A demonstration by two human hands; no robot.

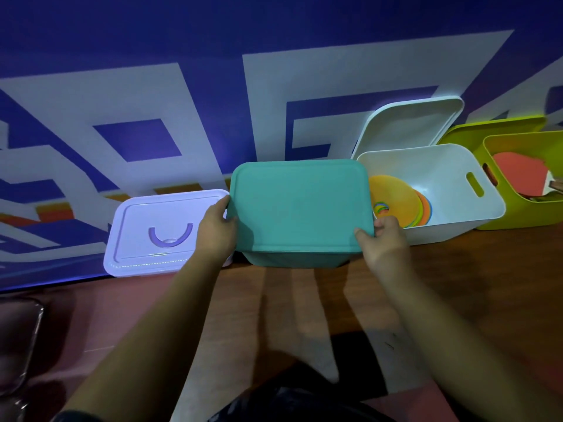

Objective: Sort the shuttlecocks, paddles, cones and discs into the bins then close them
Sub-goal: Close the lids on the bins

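4 bins [292, 259], 1 teal lid [301, 205], 3 other lids [411, 123], 2 hands [217, 229], 1 disc stack [393, 193], 1 paddle [515, 172]

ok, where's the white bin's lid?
Head view, right of centre: white lid propped against the wall behind the open white bin, beside the yellow-green bin.

**A sports-kit corner in a hall or event room**

You face a blue banner wall [182, 41] printed with huge white block letters, the sort hung in a hall or event room. Plastic bins line its base on a brown wooden surface [472, 284]. There is a closed white bin [158, 233], one under a teal lid [300, 205], an open white bin [441, 166] holding coloured discs [396, 199], and a green bin [518, 217] holding a red paddle [515, 175]. What looks like a metal-framed seat [21, 330] sits at your left.
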